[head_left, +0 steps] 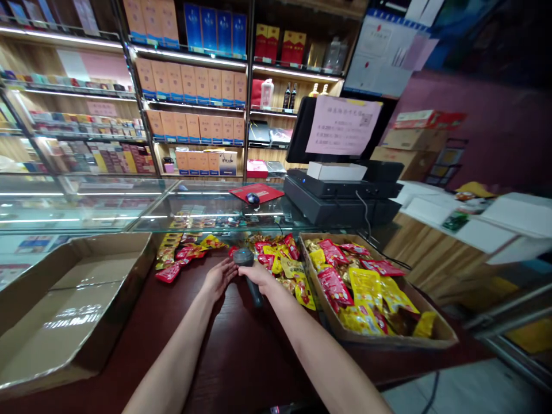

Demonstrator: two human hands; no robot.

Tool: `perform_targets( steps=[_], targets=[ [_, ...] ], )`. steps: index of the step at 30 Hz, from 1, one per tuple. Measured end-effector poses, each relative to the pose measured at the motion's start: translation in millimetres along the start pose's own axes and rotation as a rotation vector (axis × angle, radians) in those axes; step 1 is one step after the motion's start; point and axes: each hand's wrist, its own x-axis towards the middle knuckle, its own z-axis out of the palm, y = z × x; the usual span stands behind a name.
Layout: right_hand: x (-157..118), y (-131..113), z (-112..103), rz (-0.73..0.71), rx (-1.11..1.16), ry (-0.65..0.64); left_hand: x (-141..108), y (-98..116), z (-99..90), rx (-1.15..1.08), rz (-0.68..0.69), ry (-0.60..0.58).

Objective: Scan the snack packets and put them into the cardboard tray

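Note:
In the head view, a dark barcode scanner (244, 258) with a rounded head and a handle slanting down toward me is above the brown counter (224, 339). My right hand (260, 275) is closed around its neck from the right. On the other side, my left hand (219, 277) has its fingers stretched out, their tips at the scanner head; I cannot tell if they touch it. Red and yellow snack packets (183, 253) lie left of my hands, and a loose heap of packets (284, 261) lies to the right.
A cardboard tray (431, 339) full of packets stands at right, another cardboard tray (81, 356) at left. Behind are a glass display case (202, 198), a mouse (252, 199) on a red mat (271, 194), and a register with monitor (297, 135). A cable (365, 213) hangs beside it.

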Motion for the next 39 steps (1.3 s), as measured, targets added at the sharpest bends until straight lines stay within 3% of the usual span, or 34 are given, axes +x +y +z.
perform_targets(
  steps=[4, 8, 10, 12, 14, 18, 24, 32, 39],
  targets=[
    [-8, 3, -9, 0.046, 0.175, -0.124, -2, -6, -2.9, 0.202, 0.085, -0.134],
    [-15, -4, -20, 0.146, 0.467, -0.198, -8, -2, 3.1, 0.494, 0.270, -0.047],
    [-20, -6, -24, 0.209, 0.560, -0.210, -12, 2, 6.6, 0.506, 0.354, -0.061],
    [-26, -7, -27, 0.236, 0.590, -0.185, -17, 4, 8.8, 0.420, 0.343, -0.106],
    [-35, -8, -27, 0.211, 0.573, -0.117, -19, 5, 9.4, 0.310, 0.277, -0.107],
    [-64, -10, -20, 0.085, 0.437, 0.039, -17, 7, 5.6, 0.203, 0.215, 0.006],
    [-106, -2, 0, 0.042, 0.233, -0.073, -14, 12, -0.6, 0.206, 0.166, -0.003],
    [-109, 29, 24, 0.055, 0.096, -0.031, -12, 10, -2.1, 0.283, 0.152, -0.015],
    [-115, 33, 32, 0.059, 0.070, -0.002, -11, 14, -4.3, 0.293, 0.156, 0.009]
  ],
)
